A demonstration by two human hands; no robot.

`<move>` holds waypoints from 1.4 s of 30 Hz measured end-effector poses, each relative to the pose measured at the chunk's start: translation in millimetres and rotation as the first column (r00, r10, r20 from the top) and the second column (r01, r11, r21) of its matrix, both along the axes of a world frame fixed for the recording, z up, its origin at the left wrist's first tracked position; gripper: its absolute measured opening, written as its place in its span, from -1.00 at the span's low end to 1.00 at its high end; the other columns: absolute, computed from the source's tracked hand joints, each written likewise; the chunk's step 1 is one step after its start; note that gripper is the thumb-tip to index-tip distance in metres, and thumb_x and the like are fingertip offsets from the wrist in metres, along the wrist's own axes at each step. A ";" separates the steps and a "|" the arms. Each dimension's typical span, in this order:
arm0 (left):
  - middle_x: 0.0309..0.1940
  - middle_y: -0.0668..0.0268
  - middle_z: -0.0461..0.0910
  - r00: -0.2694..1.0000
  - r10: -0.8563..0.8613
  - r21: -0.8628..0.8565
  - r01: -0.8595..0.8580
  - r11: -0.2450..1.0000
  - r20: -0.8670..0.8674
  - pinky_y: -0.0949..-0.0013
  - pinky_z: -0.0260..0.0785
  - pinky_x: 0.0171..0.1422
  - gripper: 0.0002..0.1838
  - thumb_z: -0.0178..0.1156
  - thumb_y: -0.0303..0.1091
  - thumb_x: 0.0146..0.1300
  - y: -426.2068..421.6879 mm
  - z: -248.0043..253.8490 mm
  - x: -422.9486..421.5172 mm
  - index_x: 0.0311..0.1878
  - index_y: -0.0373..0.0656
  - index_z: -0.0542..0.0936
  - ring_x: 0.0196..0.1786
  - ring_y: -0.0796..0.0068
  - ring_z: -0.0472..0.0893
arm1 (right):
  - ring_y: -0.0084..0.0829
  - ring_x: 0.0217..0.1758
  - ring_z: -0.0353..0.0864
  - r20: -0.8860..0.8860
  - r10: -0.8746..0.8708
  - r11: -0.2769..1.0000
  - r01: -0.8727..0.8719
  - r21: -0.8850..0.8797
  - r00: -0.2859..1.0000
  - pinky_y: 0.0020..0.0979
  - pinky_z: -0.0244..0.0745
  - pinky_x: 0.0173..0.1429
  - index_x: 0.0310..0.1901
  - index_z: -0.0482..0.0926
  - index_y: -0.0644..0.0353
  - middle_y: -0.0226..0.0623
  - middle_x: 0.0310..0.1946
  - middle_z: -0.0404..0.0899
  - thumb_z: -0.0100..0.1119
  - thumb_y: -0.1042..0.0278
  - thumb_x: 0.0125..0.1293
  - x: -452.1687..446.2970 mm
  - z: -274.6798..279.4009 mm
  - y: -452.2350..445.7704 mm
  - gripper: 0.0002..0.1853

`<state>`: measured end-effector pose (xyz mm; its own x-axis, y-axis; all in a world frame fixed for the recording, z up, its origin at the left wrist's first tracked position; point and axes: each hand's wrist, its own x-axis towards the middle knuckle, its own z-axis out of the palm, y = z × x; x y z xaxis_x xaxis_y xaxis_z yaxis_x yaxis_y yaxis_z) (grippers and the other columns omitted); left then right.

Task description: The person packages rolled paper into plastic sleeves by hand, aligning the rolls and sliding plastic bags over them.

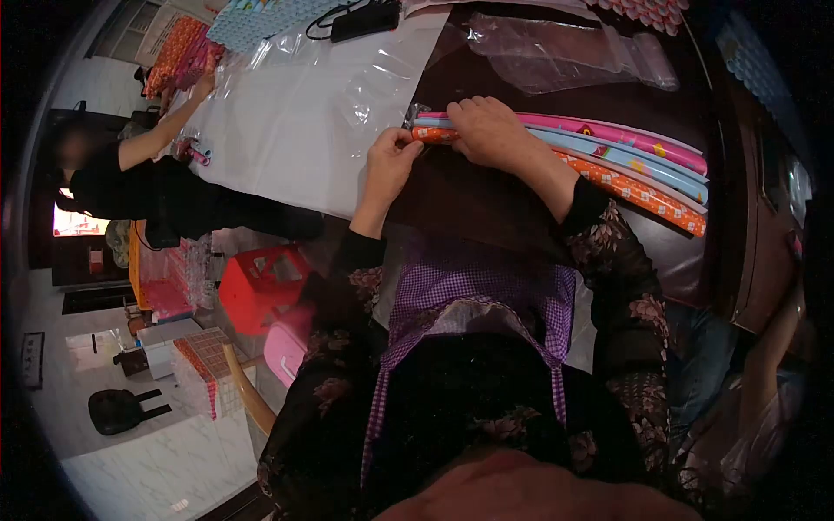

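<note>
Rolls of patterned paper lie side by side on the dark table: a pink roll (pixel 651 145), a light blue roll (pixel 643 163) and an orange roll (pixel 643 191). My right hand (pixel 491 130) lies over them near their left end, its fingers curled down around the rolls. At that end, my left hand (pixel 391 165) is closed, thumb against fingertips, beside the orange roll's tip. What it pinches, if anything, is too small to make out. A bit of crumpled clear plastic (pixel 414 113) shows at the roll ends.
Clear plastic sleeves (pixel 565 56) lie behind the rolls. White sheeting (pixel 304 113) covers the table's left part, where a co-worker's arm (pixel 165 130) reaches across. A black pouch (pixel 365 22) and stacked rolls (pixel 269 22) sit at the back. A red stool (pixel 261 286) stands left.
</note>
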<state>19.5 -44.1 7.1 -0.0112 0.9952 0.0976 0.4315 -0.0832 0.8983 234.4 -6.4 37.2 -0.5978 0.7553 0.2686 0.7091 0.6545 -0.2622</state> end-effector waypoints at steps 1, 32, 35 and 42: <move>-0.34 0.40 0.57 0.999 -0.022 0.026 0.021 0.999 0.034 0.57 0.39 -0.17 -0.89 0.25 -0.50 0.32 1.5 -2.6 -1.9 -0.17 -0.32 0.56 -0.28 0.68 0.51 | -0.10 -0.03 0.59 0.001 0.000 1.000 0.000 0.001 1.000 -0.18 0.44 0.10 -0.12 0.49 0.25 -0.10 -0.19 0.61 0.37 0.23 0.11 0.1 0.0 0.2 -0.62; 0.05 0.13 0.50 0.994 -0.020 0.291 0.051 0.955 -0.108 0.33 0.44 0.07 -0.85 0.29 -0.50 0.22 -16.6 2.2 28.9 -0.15 -0.27 0.61 0.02 0.23 0.56 | -0.11 -0.07 0.60 -0.006 0.003 1.000 -0.002 0.019 1.000 -0.17 0.46 0.07 0.10 0.46 0.20 -0.12 -0.20 0.61 0.30 0.28 0.15 -1.4 7.0 -1.5 -0.52; 0.02 0.21 0.53 0.989 -0.139 0.098 0.143 0.985 -0.045 0.36 0.43 0.07 -0.85 0.27 -0.48 0.25 -13.7 9.0 23.6 -0.13 -0.28 0.61 0.01 0.35 0.57 | -0.12 -0.07 0.59 0.015 0.029 0.999 -0.029 0.015 0.999 -0.17 0.46 0.07 0.26 0.42 0.06 -0.12 -0.20 0.60 0.27 0.29 0.18 -1.2 12.6 -4.4 -0.43; -0.10 0.19 0.61 0.945 -0.178 -0.089 0.159 0.983 -0.275 0.34 0.43 0.06 -0.80 0.27 -0.38 0.26 3.7 85.1 6.1 -0.09 -0.22 0.65 -0.03 0.32 0.58 | -0.12 -0.05 0.57 0.057 0.043 0.999 -0.043 -0.007 0.997 -0.17 0.46 0.06 0.30 0.41 -0.06 -0.13 -0.16 0.59 0.30 0.22 0.20 -1.0 14.9 -5.6 -0.40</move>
